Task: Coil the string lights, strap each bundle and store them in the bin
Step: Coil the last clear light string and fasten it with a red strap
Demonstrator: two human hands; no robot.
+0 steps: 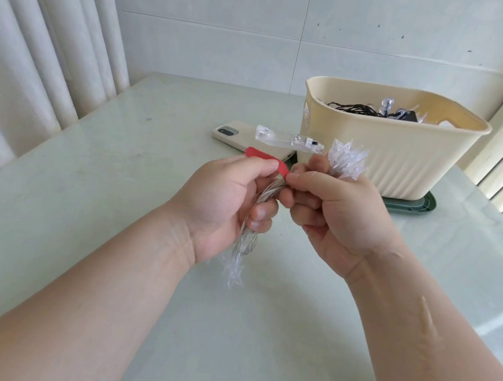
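Fingers of the left hand (225,199) grip the lights (348,161) and strap (265,158); right hand (335,213) fingers pinch the strap's end; bin (381,151) beyond them

Clear star string-light bundle (268,193): coiled, held aloft, star clusters sticking out top right and hanging at bottom. Red strap (266,159): flat strip, near-horizontal, across bundle wires. Cream ribbed bin (380,158): upright, back right, holds black-wired lights (355,109).

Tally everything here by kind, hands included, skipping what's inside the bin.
Hands: 2, left hand and right hand
Red strap: 1
String-light bundle: 1
Clear battery box: 1
Cream bin: 1
Phone: 1
Green tray: 1
Total: 8
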